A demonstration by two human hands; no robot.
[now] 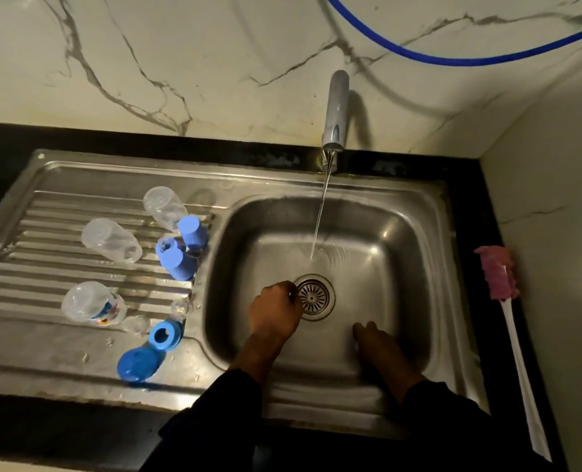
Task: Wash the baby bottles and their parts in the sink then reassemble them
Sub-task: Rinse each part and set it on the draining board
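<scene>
Noted white marble back wall (pixel 214 63) with grey veining. Found blue hose (pixel 459 60) looping across upper right. Recorded black tabletop (pixel 10 148), plain side wall (pixel 555 165) at right. Dim, warm lighting.

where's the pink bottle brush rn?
Head view, far right: the pink-headed, white-handled bottle brush lies on the black counter between the steel sink's rim and the side wall.

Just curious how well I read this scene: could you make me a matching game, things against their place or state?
Things:
1 tap
2 brush
3 printed bottle
4 left hand

Place or state:
a on the drainboard
b beside the drain
c running
d on the counter

Pairs: 1-c; 2-d; 3-a; 4-b
</scene>
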